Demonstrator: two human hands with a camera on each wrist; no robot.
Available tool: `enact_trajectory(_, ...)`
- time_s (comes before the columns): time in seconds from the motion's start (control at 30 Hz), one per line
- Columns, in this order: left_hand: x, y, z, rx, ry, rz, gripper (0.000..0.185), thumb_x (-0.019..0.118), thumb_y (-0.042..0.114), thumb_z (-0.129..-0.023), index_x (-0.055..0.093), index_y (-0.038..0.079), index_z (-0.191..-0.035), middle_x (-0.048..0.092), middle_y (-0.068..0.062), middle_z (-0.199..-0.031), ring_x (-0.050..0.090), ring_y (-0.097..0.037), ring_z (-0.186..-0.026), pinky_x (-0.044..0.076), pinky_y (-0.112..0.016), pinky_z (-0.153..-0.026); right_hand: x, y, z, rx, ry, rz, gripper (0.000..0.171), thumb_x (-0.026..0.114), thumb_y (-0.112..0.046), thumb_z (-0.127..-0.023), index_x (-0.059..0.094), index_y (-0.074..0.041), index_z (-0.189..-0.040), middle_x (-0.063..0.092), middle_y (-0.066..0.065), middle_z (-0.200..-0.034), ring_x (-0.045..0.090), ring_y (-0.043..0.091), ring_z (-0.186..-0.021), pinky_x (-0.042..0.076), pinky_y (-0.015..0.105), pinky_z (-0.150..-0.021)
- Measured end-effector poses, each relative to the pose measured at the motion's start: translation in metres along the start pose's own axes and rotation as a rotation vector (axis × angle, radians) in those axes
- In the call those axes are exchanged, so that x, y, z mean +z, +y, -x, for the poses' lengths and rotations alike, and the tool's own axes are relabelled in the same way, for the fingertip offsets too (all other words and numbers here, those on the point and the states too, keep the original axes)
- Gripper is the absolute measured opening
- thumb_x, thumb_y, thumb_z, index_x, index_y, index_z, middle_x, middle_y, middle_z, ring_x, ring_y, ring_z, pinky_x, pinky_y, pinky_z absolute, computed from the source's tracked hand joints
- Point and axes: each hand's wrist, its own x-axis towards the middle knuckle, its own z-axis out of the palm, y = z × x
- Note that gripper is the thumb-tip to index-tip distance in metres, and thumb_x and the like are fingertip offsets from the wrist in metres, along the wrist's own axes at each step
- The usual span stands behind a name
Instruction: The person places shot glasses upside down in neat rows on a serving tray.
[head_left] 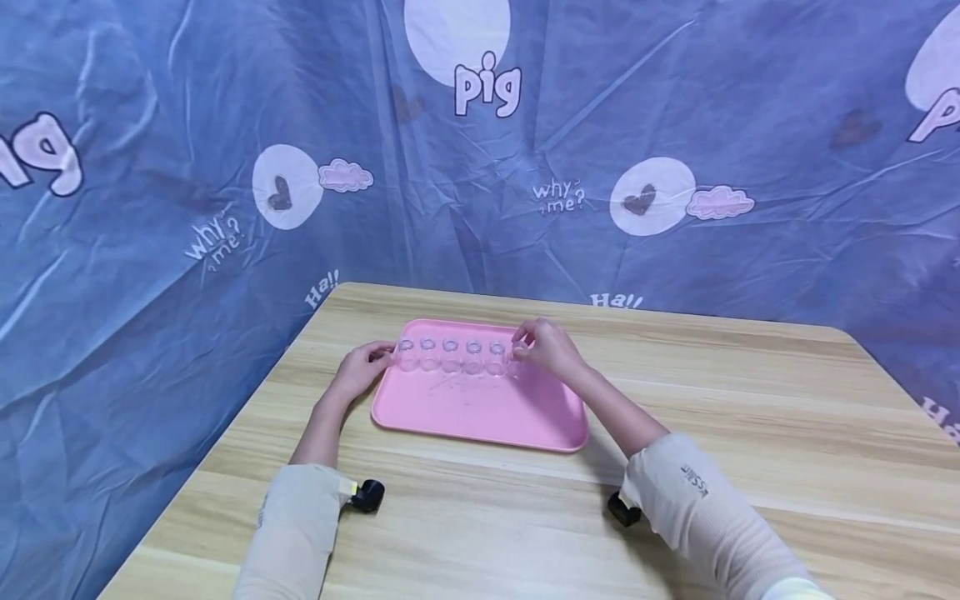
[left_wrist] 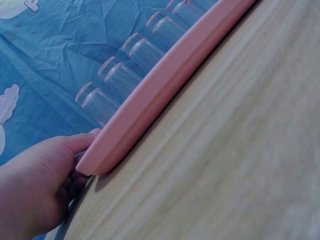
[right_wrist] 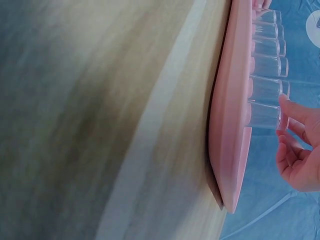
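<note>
A pink tray [head_left: 465,412] lies on the wooden table, bearing a straight row of several small clear cups [head_left: 451,357] along its far half. At the tray's left edge, my left hand [head_left: 362,367] grips the rim, thumb on top and fingers curled at the outside; in the left wrist view the thumb is near the end cup [left_wrist: 100,106]. My right hand [head_left: 551,348] pinches the upper rim of the rightmost cup [right_wrist: 264,116] between thumb and fingers. That cup stands upright on the tray, close beside its neighbour [right_wrist: 265,88].
The light wooden table [head_left: 720,400] extends to the right and in front of the tray. Blue printed cloth [head_left: 480,233] hangs behind and at the left of the table. Black wrist cameras jut from both sleeves, the left one [head_left: 367,496] low over the table.
</note>
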Motion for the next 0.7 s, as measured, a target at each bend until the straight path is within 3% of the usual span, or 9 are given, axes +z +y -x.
enact_trajectory(0.17, 0.0, -0.001, -0.003, 0.003, 0.006, -0.008, 0.034, 0.054, 0.013, -0.092, 0.056, 0.0, -0.123, 0.06, -0.021, -0.106, 0.053, -0.033, -0.1, 0.039, -0.044, -0.091, -0.001, -0.001, 0.0, -0.006, 0.001, 0.007, 0.019, 0.075, -0.008, -0.073, 0.068, -0.003, -0.09, 0.06, 0.01, -0.084, 0.057, 0.024, -0.079, 0.047, 0.036, -0.068)
enact_trajectory(0.37, 0.001, 0.0, -0.003, 0.013, 0.003, -0.013, 0.034, 0.054, 0.013, -0.092, 0.056, -0.001, -0.123, 0.06, -0.021, -0.105, 0.053, -0.033, -0.099, 0.039, -0.045, -0.091, -0.009, -0.002, 0.007, 0.033, -0.016, 0.007, 0.037, 0.074, -0.019, -0.077, 0.062, -0.001, -0.107, 0.061, 0.015, -0.095, 0.056, 0.026, -0.081, 0.046, 0.038, -0.071)
enact_trajectory(0.57, 0.002, -0.001, -0.003, 0.028, 0.009, 0.007, 0.034, 0.051, 0.018, -0.095, 0.056, -0.002, -0.122, 0.059, -0.022, -0.109, 0.052, -0.035, -0.104, 0.037, -0.045, -0.094, -0.032, 0.005, 0.019, 0.054, 0.022, -0.019, 0.045, 0.07, -0.025, -0.081, 0.057, 0.002, -0.115, 0.059, 0.018, -0.102, 0.056, 0.026, -0.081, 0.047, 0.039, -0.071)
enact_trajectory(0.7, -0.002, 0.0, -0.004, 0.0, 0.037, 0.054, 0.038, 0.048, 0.024, -0.097, 0.054, -0.003, -0.123, 0.056, -0.023, -0.116, 0.05, -0.035, -0.109, 0.036, -0.044, -0.096, -0.051, 0.015, 0.03, 0.044, 0.068, -0.033, 0.042, 0.066, -0.024, -0.084, 0.056, 0.004, -0.114, 0.058, 0.02, -0.103, 0.056, 0.028, -0.083, 0.047, 0.041, -0.072)
